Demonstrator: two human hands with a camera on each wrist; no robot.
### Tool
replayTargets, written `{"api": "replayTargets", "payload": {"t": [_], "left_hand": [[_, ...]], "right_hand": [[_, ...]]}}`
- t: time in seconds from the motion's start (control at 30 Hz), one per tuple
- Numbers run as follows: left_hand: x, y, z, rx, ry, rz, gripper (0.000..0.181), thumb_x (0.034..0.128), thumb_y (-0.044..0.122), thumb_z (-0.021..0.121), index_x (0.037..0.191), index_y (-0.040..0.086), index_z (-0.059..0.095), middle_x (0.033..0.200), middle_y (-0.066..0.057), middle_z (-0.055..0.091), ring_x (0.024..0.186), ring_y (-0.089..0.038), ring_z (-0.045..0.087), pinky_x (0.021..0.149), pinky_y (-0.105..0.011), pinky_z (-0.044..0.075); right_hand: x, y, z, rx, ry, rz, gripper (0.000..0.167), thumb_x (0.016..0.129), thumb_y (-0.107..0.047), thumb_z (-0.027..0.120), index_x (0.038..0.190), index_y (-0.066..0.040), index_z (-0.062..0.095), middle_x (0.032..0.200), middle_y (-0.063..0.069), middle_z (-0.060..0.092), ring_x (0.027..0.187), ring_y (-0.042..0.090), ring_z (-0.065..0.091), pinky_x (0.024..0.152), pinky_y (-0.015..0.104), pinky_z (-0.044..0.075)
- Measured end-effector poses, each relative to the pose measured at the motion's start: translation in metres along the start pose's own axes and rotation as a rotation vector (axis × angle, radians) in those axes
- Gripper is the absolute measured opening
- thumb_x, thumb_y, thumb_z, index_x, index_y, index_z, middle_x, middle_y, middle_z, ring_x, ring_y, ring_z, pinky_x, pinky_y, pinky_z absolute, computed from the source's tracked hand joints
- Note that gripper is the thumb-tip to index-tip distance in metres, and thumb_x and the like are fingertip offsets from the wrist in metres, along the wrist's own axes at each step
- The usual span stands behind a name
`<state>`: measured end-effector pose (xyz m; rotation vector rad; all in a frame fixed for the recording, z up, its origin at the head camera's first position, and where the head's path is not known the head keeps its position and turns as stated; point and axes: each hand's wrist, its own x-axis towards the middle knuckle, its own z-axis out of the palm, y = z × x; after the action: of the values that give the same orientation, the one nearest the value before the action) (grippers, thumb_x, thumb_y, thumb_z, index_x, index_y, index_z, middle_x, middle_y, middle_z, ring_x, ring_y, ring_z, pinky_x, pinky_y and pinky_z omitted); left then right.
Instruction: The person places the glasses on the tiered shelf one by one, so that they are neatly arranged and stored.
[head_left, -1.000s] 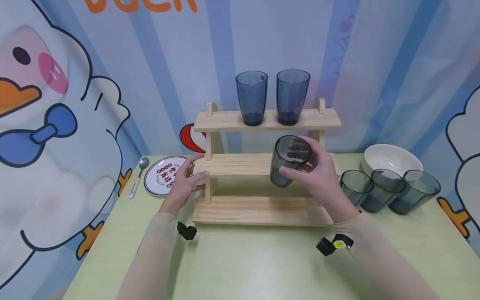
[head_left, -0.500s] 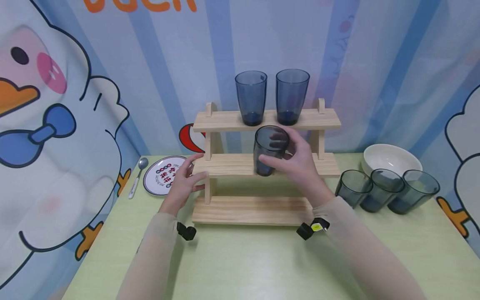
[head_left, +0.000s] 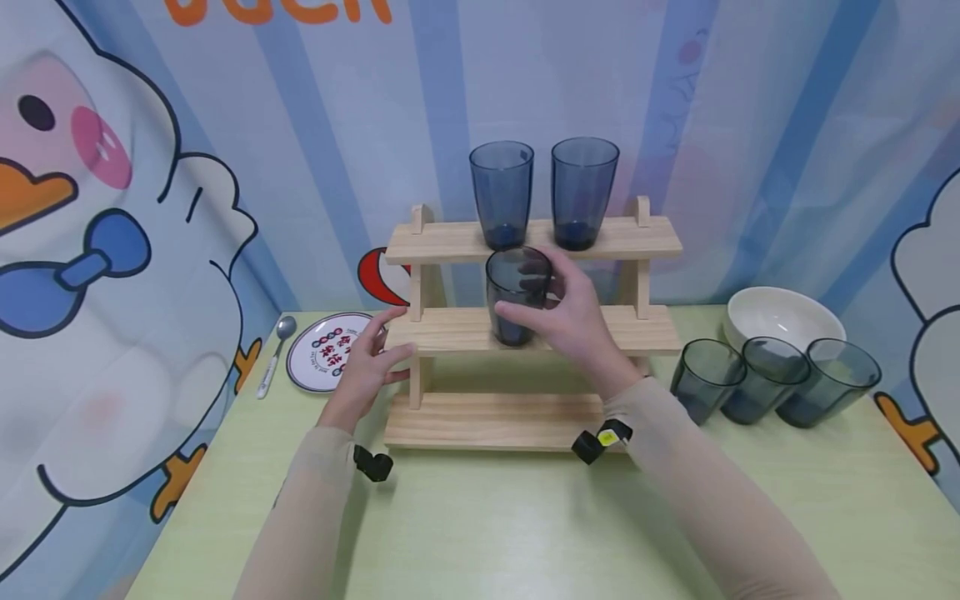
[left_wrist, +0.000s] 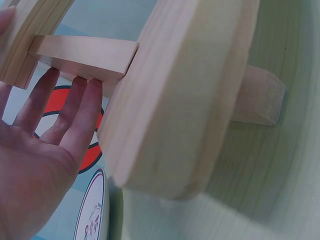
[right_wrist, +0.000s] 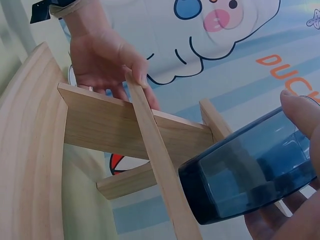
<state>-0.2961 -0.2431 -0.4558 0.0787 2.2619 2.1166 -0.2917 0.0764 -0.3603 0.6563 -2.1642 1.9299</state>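
Note:
A three-tier wooden rack (head_left: 495,421) stands on the table. My right hand (head_left: 576,321) grips a dark blue-grey glass (head_left: 513,292) upright at the middle shelf, thumb in front and fingers behind; in the right wrist view the base of the glass (right_wrist: 240,170) is at the shelf's edge, and whether it touches is unclear. My left hand (head_left: 363,371) holds the rack's left end at the middle shelf, its fingertips against the side support (left_wrist: 85,55) in the left wrist view. Two similar glasses (head_left: 502,196) (head_left: 585,192) stand on the top shelf.
Right of the rack, three glasses (head_left: 707,379) (head_left: 763,379) (head_left: 825,383) stand in a row before a white bowl (head_left: 783,317). On the left lie a printed plate (head_left: 318,354) and a spoon (head_left: 277,354). A patterned curtain (head_left: 360,108) hangs behind.
My right hand has carried the glass leftward and slightly up, from the middle shelf's right part to near its centre. My left hand has stayed at the rack's left end.

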Motion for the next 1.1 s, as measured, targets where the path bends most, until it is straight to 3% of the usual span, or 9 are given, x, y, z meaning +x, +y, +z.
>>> {"api": "replayTargets", "payload": {"t": [0.2, 0.63, 1.1], "left_hand": [[0.0001, -0.0012, -0.0001, 0.008, 0.003, -0.001, 0.067, 0.0987, 0.016, 0.072, 0.158, 0.031, 0.045, 0.165, -0.009, 0.04, 0.143, -0.038, 0.047, 0.099, -0.062, 0.056], [0.0001, 0.0008, 0.0012, 0.006, 0.003, -0.01, 0.066, 0.0993, 0.015, 0.072, 0.157, 0.031, 0.045, 0.166, -0.008, 0.038, 0.142, -0.038, 0.047, 0.099, -0.063, 0.055], [0.0001, 0.0009, 0.0011, 0.008, 0.012, -0.012, 0.066, 0.0996, 0.015, 0.071, 0.158, 0.031, 0.045, 0.165, -0.008, 0.039, 0.142, -0.038, 0.046, 0.099, -0.063, 0.055]], "right_hand": [[0.0042, -0.0022, 0.0014, -0.027, -0.016, 0.022, 0.075, 0.085, -0.017, 0.089, 0.151, -0.019, 0.053, 0.138, 0.008, 0.06, 0.117, 0.028, 0.063, 0.102, 0.048, 0.053], [0.0098, -0.0021, 0.0032, -0.055, -0.042, 0.114, 0.082, 0.087, -0.029, 0.088, 0.157, -0.025, 0.045, 0.146, 0.002, 0.055, 0.122, 0.029, 0.059, 0.097, 0.049, 0.056], [0.0081, -0.0005, 0.0052, -0.108, -0.038, 0.137, 0.085, 0.087, -0.036, 0.087, 0.159, -0.027, 0.041, 0.147, 0.006, 0.051, 0.13, 0.033, 0.055, 0.103, 0.052, 0.053]]}}
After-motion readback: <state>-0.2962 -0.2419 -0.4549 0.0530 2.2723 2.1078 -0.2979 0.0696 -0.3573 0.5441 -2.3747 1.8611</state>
